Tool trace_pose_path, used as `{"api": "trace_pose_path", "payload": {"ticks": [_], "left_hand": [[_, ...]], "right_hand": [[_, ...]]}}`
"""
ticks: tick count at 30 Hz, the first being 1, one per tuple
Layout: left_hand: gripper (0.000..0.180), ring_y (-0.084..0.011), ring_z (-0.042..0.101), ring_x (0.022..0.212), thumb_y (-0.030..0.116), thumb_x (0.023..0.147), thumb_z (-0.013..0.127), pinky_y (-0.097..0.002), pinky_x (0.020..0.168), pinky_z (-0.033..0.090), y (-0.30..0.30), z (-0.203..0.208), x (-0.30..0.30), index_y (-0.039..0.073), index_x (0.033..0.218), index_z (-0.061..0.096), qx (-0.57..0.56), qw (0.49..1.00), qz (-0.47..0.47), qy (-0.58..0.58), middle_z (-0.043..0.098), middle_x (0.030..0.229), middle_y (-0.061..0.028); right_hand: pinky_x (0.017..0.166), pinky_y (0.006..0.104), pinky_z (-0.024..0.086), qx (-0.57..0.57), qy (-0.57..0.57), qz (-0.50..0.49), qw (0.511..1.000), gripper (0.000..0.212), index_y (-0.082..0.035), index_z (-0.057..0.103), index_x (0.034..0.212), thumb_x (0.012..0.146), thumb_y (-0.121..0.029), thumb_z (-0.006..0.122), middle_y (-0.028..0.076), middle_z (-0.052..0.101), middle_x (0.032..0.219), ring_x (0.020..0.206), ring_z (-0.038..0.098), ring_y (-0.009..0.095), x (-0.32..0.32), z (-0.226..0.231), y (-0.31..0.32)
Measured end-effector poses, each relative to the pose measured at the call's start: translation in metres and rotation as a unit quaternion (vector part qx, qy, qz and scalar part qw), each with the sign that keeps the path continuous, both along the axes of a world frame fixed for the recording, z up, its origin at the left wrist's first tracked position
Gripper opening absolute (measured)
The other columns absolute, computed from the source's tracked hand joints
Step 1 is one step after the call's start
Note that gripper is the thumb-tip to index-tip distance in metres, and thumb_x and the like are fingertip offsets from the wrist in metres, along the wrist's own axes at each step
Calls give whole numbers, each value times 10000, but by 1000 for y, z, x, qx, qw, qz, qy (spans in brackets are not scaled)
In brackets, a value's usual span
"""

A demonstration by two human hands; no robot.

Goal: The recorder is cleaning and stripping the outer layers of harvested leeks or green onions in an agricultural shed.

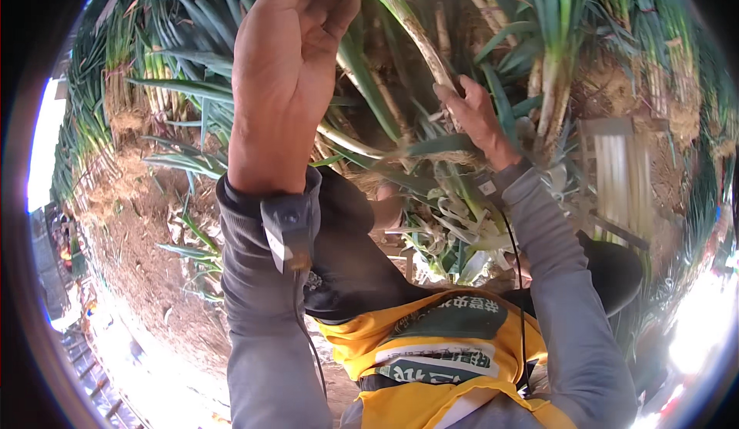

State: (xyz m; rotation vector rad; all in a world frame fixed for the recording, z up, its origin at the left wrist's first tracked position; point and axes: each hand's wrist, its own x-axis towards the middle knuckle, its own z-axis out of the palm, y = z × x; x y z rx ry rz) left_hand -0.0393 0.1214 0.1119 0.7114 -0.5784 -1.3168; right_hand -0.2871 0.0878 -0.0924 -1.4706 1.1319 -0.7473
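Observation:
My right hand (pixel 479 113) is closed around the lower white stalk of a green onion (pixel 419 40), which slants up and left with its green leaves toward the top edge. My left hand (pixel 289 67) is raised close to the camera, left of that onion's leafy end, palm partly showing. Its fingers are curled and the top edge cuts off part of them; what they hold, if anything, is hidden. Loose green onions (pixel 373 90) lie beneath and between my hands, and another thick green onion (pixel 553 82) stands to the right of my right hand.
Bundled green onions (pixel 119 82) are stacked at the left, with more bundles (pixel 654 67) at the right. Stripped leaves (pixel 454 229) pile up before my lap. A small wooden-framed stool (pixel 616 167) stands right of me. Bare soil (pixel 146 252) spreads at the left, with fallen leaves (pixel 196 248).

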Motion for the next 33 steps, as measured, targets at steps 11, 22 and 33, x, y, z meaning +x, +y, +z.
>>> {"api": "trace_pose_path", "payload": {"ticks": [11, 22, 33], "left_hand": [[333, -259, 621, 1027, 324, 1052, 562, -392, 913, 540, -49, -45, -72, 9, 1160, 550, 176, 982, 51, 33, 617, 1095, -121], [335, -291, 569, 1170, 236, 1072, 514, -434, 1068, 457, -65, -46, -123, -21, 1287, 498, 16, 993, -90, 68, 580, 1241, -156], [420, -330, 522, 1223, 336, 1084, 470, -490, 1121, 384, -67, -30, -86, 7, 1345, 478, -34, 995, -51, 79, 543, 1323, -162]], "right_hand": [[682, 323, 498, -190, 90, 41, 977, 326, 16, 656, 1173, 976, -244, 664, 157, 677, 891, 783, 647, 193, -86, 145, 75], [732, 236, 482, -123, -63, -88, 987, 364, 8, 635, 1204, 1084, -316, 524, -12, 593, 888, 846, 573, 71, -124, 103, 130], [618, 342, 442, 152, -200, -299, 920, 376, 17, 654, 964, 1002, -354, 615, 128, 642, 747, 659, 547, 136, -114, 55, 94]]}}
